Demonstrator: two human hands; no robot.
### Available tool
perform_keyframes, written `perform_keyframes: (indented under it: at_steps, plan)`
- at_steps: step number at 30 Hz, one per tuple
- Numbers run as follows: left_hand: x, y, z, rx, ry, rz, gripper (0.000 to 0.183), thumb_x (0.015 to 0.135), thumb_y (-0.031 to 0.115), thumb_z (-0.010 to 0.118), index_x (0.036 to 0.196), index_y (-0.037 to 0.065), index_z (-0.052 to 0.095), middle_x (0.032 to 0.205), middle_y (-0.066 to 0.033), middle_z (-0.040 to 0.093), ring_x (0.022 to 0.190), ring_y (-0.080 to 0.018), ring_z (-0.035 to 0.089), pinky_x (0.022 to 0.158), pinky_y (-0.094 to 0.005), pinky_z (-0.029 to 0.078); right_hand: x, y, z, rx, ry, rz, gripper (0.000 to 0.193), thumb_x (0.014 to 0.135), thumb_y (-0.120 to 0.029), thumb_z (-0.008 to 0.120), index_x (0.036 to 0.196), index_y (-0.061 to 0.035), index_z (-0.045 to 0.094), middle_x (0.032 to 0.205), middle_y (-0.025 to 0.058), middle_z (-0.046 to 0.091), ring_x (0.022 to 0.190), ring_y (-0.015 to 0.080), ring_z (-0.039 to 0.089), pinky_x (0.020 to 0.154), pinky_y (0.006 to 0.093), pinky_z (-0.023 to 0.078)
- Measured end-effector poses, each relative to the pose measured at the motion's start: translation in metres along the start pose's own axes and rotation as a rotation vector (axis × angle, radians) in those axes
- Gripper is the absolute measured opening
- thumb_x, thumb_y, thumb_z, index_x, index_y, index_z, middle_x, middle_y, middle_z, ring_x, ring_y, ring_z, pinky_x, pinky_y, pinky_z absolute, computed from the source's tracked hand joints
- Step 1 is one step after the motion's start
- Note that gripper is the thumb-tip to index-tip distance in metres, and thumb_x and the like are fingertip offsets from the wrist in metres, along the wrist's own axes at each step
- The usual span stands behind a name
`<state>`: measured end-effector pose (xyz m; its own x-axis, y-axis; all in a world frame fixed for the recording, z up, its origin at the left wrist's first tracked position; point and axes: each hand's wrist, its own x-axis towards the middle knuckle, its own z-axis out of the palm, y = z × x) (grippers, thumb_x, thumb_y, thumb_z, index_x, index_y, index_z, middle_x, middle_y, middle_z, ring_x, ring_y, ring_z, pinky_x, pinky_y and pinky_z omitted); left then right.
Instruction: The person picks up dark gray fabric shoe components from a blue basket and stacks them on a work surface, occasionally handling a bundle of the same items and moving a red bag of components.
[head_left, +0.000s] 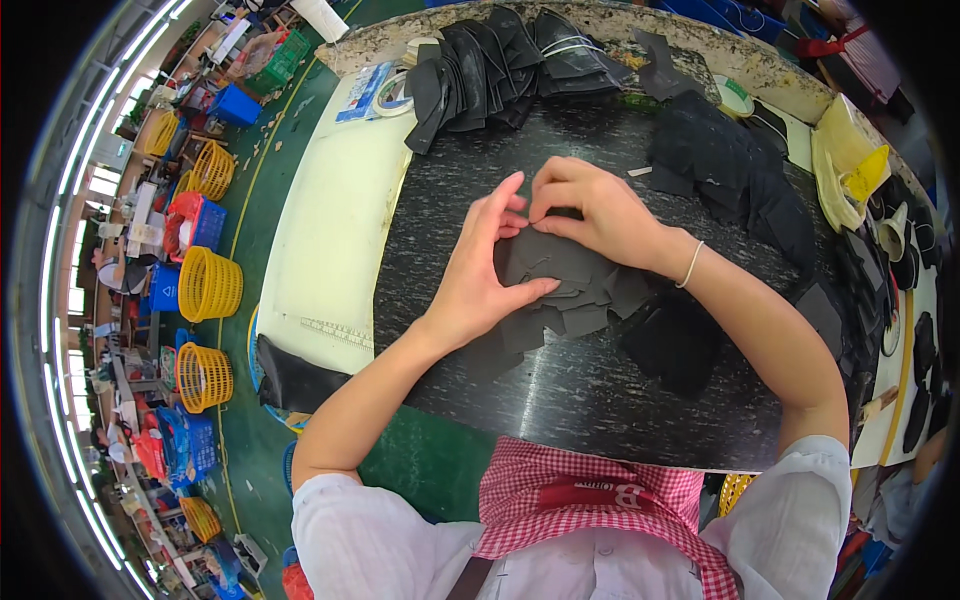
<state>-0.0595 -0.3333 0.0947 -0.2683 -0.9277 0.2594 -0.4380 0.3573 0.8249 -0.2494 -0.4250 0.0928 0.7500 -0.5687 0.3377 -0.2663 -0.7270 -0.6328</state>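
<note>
A loose pile of dark grey, thin cut pieces (575, 290) lies fanned out on the dark speckled tabletop (460, 400) in front of me. My left hand (487, 262) curves around the pile's left side with thumb and index finger wide apart. Its thumb tip rests on top of the pieces, while the other fingers bend near the far edge. My right hand (595, 212) comes over from the right, thumb and fingertips pinched together at the far edge of a grey piece. What lies under the right palm is partly hidden.
Bundled black pieces (480, 70) lie at the far edge, and a large black heap (725, 165) at far right. Another dark stack (675, 340) sits near my right forearm. A pale cutting board (335, 215) covers the left side. Yellow baskets (210, 285) stand on the floor.
</note>
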Motion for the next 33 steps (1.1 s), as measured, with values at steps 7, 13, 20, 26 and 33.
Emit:
perform_keyframes:
  at_steps: [7,13,20,26,33]
  plan:
    - [-0.006,-0.001,-0.007,0.040,0.034,-0.129,0.083,0.066,0.012,0.084,0.137,0.006,0.042,0.127,-0.0116,0.048,0.116,-0.0210,0.050,0.099,-0.0338,0.043,-0.032,-0.040,-0.030,0.220,0.570,-0.092,0.003,0.087,-0.002,0.061,0.086,-0.0042,0.059,0.090,0.0031,0.058,0.079,0.0119,0.057,0.071,0.0245,0.045]
    - [0.003,0.038,0.009,0.273,0.084,0.303,0.061,0.070,0.012,0.079,0.126,0.005,0.054,0.120,-0.0118,0.055,0.108,-0.0209,0.056,0.091,-0.0318,0.045,-0.098,-0.072,-0.078,0.352,0.093,0.291,0.009,0.088,-0.007,0.064,0.094,-0.0026,0.060,0.080,-0.0020,0.058,0.073,0.0037,0.054,0.066,0.0191,0.044]
    - [-0.007,0.066,0.070,-0.344,-0.344,-0.177,0.057,0.084,-0.001,0.066,0.136,0.008,0.046,0.072,0.0004,0.061,0.058,-0.0042,0.057,0.053,-0.0187,0.045,-0.167,-0.077,-0.051,0.529,0.035,0.620,0.041,0.084,-0.009,0.070,0.119,-0.0030,0.051,0.065,0.0010,0.058,0.060,0.0056,0.057,0.053,0.0229,0.043]
    - [-0.010,0.063,0.084,-0.097,-0.341,-0.126,0.053,0.083,-0.001,0.066,0.132,0.009,0.049,0.071,-0.0009,0.060,0.053,-0.0047,0.054,0.048,-0.0200,0.043,-0.178,-0.078,-0.036,0.336,0.144,0.625,0.033,0.083,-0.007,0.068,0.112,-0.0049,0.054,0.061,0.0032,0.055,0.052,0.0109,0.058,0.050,0.0252,0.044]
    - [-0.009,0.075,0.085,0.718,-0.335,0.533,0.042,0.069,0.007,0.069,0.110,0.007,0.060,0.097,-0.0056,0.061,0.081,-0.0223,0.062,0.064,-0.0307,0.051,-0.178,-0.082,-0.036,-0.359,-0.031,0.395,0.024,0.077,-0.015,0.069,0.097,-0.0097,0.058,0.074,0.0069,0.060,0.064,0.0269,0.063,0.057,0.0362,0.051]
